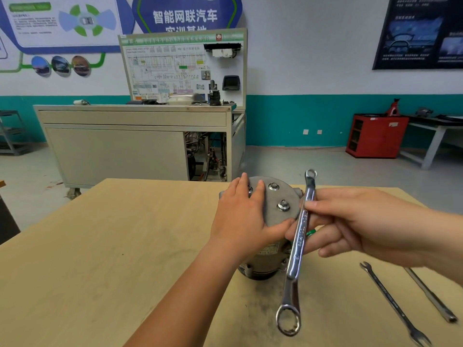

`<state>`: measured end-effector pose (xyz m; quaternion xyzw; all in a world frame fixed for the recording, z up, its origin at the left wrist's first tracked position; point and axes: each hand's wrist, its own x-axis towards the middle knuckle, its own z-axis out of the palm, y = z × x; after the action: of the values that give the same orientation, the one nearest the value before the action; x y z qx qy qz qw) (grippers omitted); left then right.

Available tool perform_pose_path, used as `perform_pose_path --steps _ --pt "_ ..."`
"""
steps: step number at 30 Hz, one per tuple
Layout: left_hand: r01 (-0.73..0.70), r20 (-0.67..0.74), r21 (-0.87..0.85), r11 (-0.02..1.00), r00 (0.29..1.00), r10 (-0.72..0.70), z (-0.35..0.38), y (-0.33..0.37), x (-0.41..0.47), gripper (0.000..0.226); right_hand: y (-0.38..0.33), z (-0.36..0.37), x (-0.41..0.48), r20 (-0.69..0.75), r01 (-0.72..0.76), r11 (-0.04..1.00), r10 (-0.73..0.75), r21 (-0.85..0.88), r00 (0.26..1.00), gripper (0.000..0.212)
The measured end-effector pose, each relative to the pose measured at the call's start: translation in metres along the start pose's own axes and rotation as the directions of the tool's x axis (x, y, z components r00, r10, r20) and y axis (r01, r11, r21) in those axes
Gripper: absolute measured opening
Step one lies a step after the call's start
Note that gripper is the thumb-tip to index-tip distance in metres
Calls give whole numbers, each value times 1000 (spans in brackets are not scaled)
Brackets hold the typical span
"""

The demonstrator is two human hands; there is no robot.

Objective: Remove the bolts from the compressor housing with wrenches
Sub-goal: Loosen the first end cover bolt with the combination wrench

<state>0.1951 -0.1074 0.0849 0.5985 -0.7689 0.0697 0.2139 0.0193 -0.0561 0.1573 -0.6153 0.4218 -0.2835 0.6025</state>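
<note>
A grey metal compressor housing (276,216) stands upright on the wooden table (100,259), its round top plate facing me. Two bolts show on the plate, one (273,186) near the far rim and one (283,205) closer to the right edge. My left hand (240,216) lies flat on the plate's left half, fingers straight, hiding part of it. My right hand (350,226) pinches the shank of a chrome double ring wrench (298,249) just right of the housing. The wrench hangs almost vertical, one ring above the plate and the other low over the table.
Two more tools lie on the table at the right: an open-ended wrench (393,303) and a slim socket-type bar (429,295). Beyond the table stand a grey training bench (135,144) with a wiring board, a red cabinet (375,136) and a workbench at the far right.
</note>
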Motion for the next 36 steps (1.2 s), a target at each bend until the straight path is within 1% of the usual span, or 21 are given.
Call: perform_pose_path --steps 1,2,4,5,10,15,18,23,27,29,31,32,34,36 --pt "5 9 1 1000 1000 -5 -1 1 0 100 3 4 0 0 -8 998 8 62 1000 38" --pt "11 12 2 1000 1000 -11 -2 2 -1 107 5 7 0 -4 -17 994 17 108 1000 40" --pt "18 5 -8 1000 1000 -18 -5 3 -2 118 8 12 2 -23 -32 985 37 172 999 30" --pt "22 2 -17 1000 1000 -22 -6 3 -2 120 9 14 3 -31 -42 981 48 188 998 25" --pt "13 6 -24 1000 1000 -13 -5 2 -3 117 15 20 7 -22 -75 977 82 201 996 19" --pt "18 1 -21 1000 1000 -18 -6 3 -2 117 12 18 11 -26 -68 980 74 188 997 20" --pt "18 3 -24 1000 1000 -18 -5 3 -2 117 13 16 12 -19 -82 987 86 138 996 21" --pt "16 1 -20 1000 1000 -16 -4 1 -1 109 13 7 13 41 -142 989 144 -33 989 24" --pt "23 -10 -8 1000 1000 -23 -3 2 -2 119 10 -4 14 46 -146 976 155 -163 987 26" --pt "28 -19 -20 999 999 -28 -3 1 -2 115 5 -11 14 46 -152 921 180 -360 982 28" --pt "30 -23 -31 999 999 -30 -3 1 -2 106 -3 -20 14 13 -150 795 195 -588 981 33" --pt "31 -21 -33 999 999 -31 -3 1 -2 104 -8 -25 15 -10 -152 727 195 -670 981 35" --pt "33 -12 -32 999 999 -33 -2 1 -2 103 -17 -36 18 -61 -155 569 180 -808 982 37" --pt "25 -8 -36 999 1000 -26 -1 1 -2 100 -24 -47 24 -121 -142 356 80 -924 989 40"
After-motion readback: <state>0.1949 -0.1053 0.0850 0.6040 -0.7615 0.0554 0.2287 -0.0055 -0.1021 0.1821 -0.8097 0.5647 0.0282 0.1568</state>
